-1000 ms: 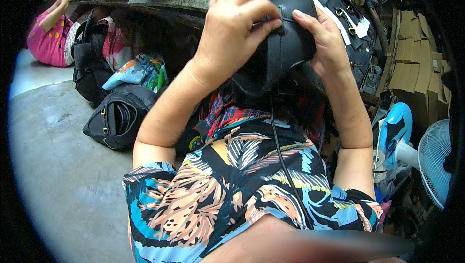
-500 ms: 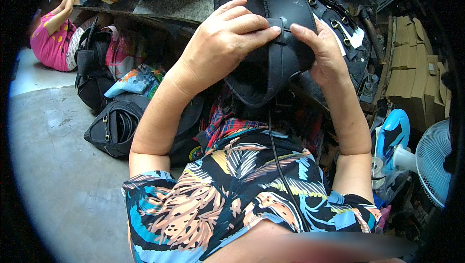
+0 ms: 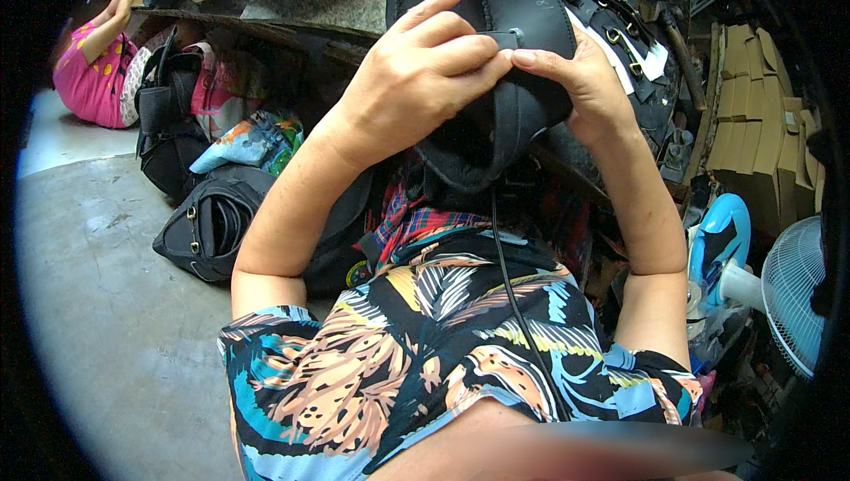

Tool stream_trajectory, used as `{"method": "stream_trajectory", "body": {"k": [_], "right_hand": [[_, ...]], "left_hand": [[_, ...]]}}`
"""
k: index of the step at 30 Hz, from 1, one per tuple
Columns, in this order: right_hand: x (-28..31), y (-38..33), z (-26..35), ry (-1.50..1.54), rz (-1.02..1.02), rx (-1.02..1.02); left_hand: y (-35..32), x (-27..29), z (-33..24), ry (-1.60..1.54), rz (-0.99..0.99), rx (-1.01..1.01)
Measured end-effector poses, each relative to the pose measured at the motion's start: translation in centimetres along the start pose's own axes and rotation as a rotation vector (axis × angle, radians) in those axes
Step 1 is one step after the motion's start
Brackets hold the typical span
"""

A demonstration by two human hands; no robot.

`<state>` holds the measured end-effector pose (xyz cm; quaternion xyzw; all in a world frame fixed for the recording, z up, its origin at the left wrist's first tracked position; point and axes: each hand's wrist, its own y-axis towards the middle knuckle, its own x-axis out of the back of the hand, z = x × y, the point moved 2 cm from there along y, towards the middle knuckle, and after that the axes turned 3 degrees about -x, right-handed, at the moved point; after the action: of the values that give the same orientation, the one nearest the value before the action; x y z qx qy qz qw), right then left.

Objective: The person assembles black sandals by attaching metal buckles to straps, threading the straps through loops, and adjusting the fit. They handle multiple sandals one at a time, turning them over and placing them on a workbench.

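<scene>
A black padded leather piece point(image 3: 534, 5), shaped somewhat like a saddle, is held up in front of me with its lower end above my lap. A narrow black strap point(image 3: 496, 38) with a small shiny metal fitting point(image 3: 515, 37) crosses it. My left hand point(image 3: 429, 74) pinches at this strap, thumb and forefinger together and the little finger raised. From the other side, my right hand point(image 3: 591, 96) grips the leather's edge, its thumb meeting the left fingertips. What lies between the fingertips is hidden.
The bench point(image 3: 310, 16) runs behind the piece. Buckled black straps point(image 3: 620, 34) lie at right, near stacked cardboard point(image 3: 753, 118) and a fan point(image 3: 792, 295). Black leather goods point(image 3: 208, 229) and a colourful bag point(image 3: 243, 145) sit on the floor at left; another person point(image 3: 96, 83) is beyond.
My right thumb has come left and down to meet my left fingertips. The left hand has turned slightly over the strap, and the leather piece has shifted a little left.
</scene>
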<state>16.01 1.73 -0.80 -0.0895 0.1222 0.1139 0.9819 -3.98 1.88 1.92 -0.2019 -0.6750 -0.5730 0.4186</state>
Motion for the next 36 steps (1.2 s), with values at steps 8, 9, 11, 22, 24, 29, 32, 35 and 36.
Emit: {"method": "stream_trajectory", "body": {"k": [8,9,11,22,24,29,32,35,36], "right_hand": [[0.7,0.3,1.1,0.185,0.106,0.091],[0.8,0.4,1.1,0.22,0.131,0.099],[1.0,0.7,1.0,0.19,0.173,0.087],[3.0,0.3,0.1,0.042,0.111,-0.082],[3.0,0.6,0.1,0.075,0.089,-0.113],[2.9,0.8,0.2,0.187,0.094,-0.059],[2.9,0.9,-0.2,0.199,0.126,-0.041],[2.8,1.4,-0.7,0.185,0.137,-0.037],[2.8,1.6,-0.9,0.178,0.139,-0.04]], "left_hand": [[-3.8,-0.3,1.6,-0.893,-0.509,0.936],[-4.2,-0.8,1.8,-1.169,-0.566,1.04],[-4.9,-0.8,1.7,-1.555,-0.561,0.973],[-5.5,-0.7,2.8,-1.518,-0.571,0.979],[-5.8,-0.9,2.6,-1.703,-0.551,0.952],[-7.0,-2.0,2.4,-1.705,-0.367,1.183],[-7.1,-1.8,2.0,-1.858,-0.356,1.117],[-6.8,-1.5,2.1,-1.81,-0.505,1.083],[-6.7,-1.4,2.2,-1.785,-0.526,1.076]]}}
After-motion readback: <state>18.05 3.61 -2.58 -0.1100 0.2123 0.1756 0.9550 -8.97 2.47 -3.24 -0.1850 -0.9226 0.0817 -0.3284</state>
